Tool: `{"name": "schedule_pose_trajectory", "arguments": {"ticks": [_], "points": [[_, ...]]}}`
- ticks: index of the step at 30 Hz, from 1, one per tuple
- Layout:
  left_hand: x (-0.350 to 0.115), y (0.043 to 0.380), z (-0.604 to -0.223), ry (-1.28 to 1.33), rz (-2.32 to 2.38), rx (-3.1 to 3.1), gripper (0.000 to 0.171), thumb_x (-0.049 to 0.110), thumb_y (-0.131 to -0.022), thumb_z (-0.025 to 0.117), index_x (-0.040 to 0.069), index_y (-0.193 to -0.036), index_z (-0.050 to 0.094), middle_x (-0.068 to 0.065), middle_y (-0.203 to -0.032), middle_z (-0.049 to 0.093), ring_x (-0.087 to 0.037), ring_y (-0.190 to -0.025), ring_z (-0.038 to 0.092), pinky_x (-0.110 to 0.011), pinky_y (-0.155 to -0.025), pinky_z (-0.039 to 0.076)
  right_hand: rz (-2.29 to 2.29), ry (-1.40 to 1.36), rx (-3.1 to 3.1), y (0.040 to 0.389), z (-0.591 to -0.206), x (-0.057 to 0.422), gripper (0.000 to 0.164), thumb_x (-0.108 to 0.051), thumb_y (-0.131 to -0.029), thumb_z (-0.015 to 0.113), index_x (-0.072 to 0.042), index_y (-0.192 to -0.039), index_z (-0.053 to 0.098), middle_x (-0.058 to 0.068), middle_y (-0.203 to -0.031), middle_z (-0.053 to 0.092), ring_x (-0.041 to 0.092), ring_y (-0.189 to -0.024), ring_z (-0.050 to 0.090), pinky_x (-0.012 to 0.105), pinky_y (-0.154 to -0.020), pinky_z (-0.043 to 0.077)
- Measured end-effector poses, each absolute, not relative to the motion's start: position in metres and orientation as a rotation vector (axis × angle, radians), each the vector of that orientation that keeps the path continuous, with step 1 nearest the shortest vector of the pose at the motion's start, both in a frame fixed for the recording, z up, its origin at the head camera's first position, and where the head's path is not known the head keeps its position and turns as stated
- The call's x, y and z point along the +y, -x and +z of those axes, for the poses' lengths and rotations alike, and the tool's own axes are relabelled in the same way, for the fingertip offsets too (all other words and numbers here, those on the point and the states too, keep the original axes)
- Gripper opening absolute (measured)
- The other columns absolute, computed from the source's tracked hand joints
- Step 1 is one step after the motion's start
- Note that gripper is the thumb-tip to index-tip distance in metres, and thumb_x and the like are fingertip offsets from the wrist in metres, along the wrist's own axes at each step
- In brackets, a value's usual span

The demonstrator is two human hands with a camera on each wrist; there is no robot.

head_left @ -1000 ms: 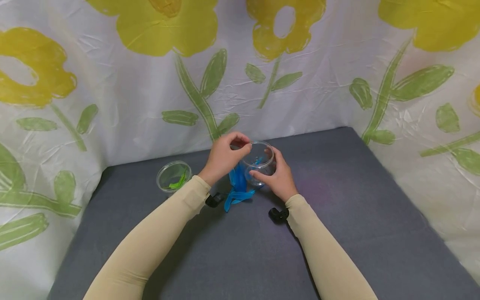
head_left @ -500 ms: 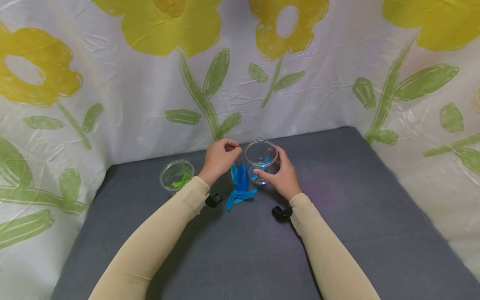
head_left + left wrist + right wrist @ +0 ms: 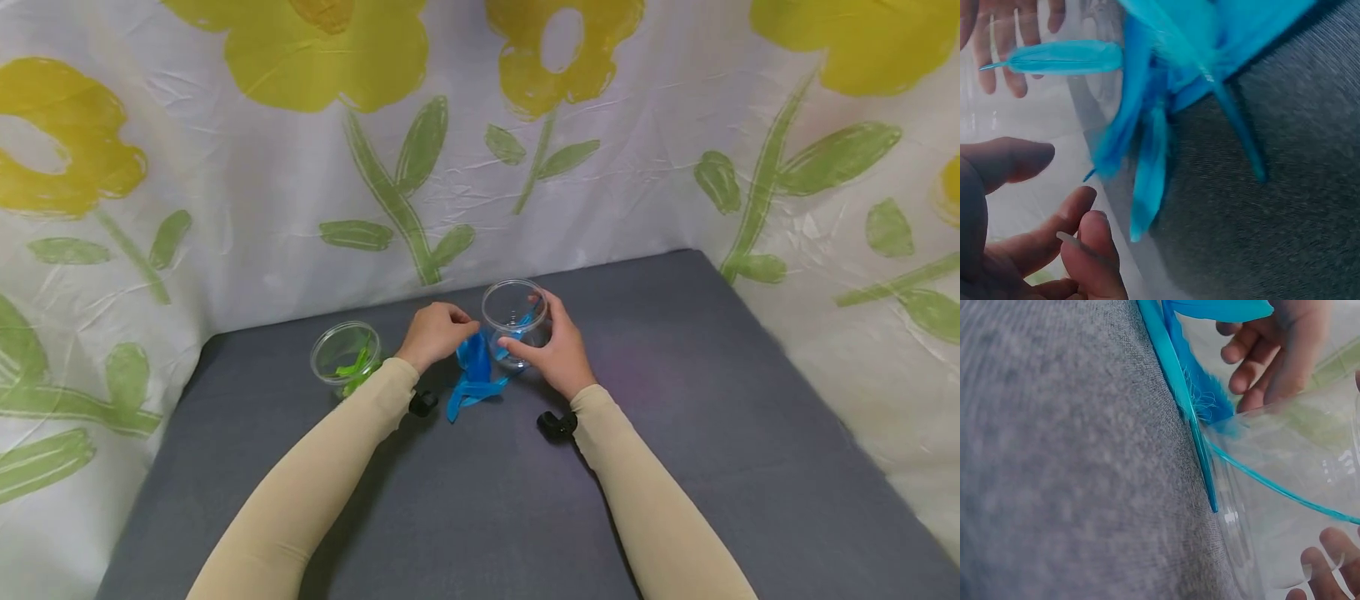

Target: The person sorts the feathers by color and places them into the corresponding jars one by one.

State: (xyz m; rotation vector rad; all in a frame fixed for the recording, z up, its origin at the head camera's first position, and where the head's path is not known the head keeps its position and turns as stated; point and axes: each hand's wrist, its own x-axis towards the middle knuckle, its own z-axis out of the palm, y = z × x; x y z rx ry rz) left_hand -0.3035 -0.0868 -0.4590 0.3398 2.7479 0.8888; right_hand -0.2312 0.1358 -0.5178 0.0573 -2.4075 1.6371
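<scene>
In the head view my right hand [image 3: 558,354] holds a clear plastic jar [image 3: 497,321] from its right side, the thumb across its front. Inside the jar leans a blue feather [image 3: 528,317]; its thin stem shows through the wall in the right wrist view. Left of the jar, several loose blue feathers [image 3: 476,360] lie in a heap on the table. My left hand [image 3: 435,335] hovers at the top of this heap. In the left wrist view its thumb and fingers stand apart with nothing between them, just short of the feather tips [image 3: 1147,181].
A second clear container [image 3: 326,350] with green feathers [image 3: 356,364] stands to the left, close to my left forearm. Grey cloth covers the table [image 3: 465,500]. Behind it hangs a white curtain [image 3: 255,208] with yellow flowers.
My left hand has left the jar's rim and come down and leftward to the blue feathers. My right hand keeps its hold on the jar, which stays nearly in place.
</scene>
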Motion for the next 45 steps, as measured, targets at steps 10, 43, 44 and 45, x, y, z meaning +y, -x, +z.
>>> {"name": "schedule_pose_trajectory", "arguments": {"ticks": [10,43,44,45], "points": [[-0.081,0.307,-0.470,-0.379,0.871,2.710,0.038,0.040,-0.104,0.073,0.009,-0.126,0.080,-0.011,-0.125,0.078,-0.026,-0.101,0.074,-0.045,-0.090,0.064,1.639,-0.054,-2.406,0.231,-0.516,0.136,0.102,-0.054,-0.090,0.087,-0.025,-0.169,0.030,0.006,-0.167,0.046,0.026,-0.152,0.047,0.056,-0.128,0.040],[-0.099,0.295,-0.382,-0.647,1.475,3.057,0.027,0.033,-0.105,0.073,0.009,-0.115,0.079,-0.015,-0.120,0.067,-0.028,-0.092,0.064,-0.042,-0.079,0.054,1.656,-0.059,-2.396,0.230,-0.517,0.134,0.100,-0.050,-0.091,0.088,-0.024,-0.169,0.031,0.005,-0.168,0.046,0.027,-0.153,0.046,0.056,-0.127,0.040],[-0.096,0.294,-0.378,-0.632,1.490,3.054,0.028,0.035,-0.105,0.073,0.010,-0.116,0.079,-0.014,-0.120,0.067,-0.028,-0.093,0.063,-0.041,-0.078,0.053,1.656,-0.056,-2.397,0.230,-0.517,0.134,0.100,-0.050,-0.090,0.088,-0.024,-0.168,0.031,0.004,-0.167,0.046,0.027,-0.153,0.047,0.056,-0.127,0.040],[-0.094,0.293,-0.374,-0.616,1.504,3.048,0.028,0.036,-0.105,0.073,0.011,-0.116,0.079,-0.013,-0.121,0.066,-0.027,-0.093,0.063,-0.041,-0.077,0.053,1.655,-0.057,-2.398,0.231,-0.516,0.133,0.100,-0.050,-0.090,0.087,-0.024,-0.168,0.031,0.005,-0.167,0.046,0.027,-0.153,0.047,0.056,-0.127,0.040]]}}
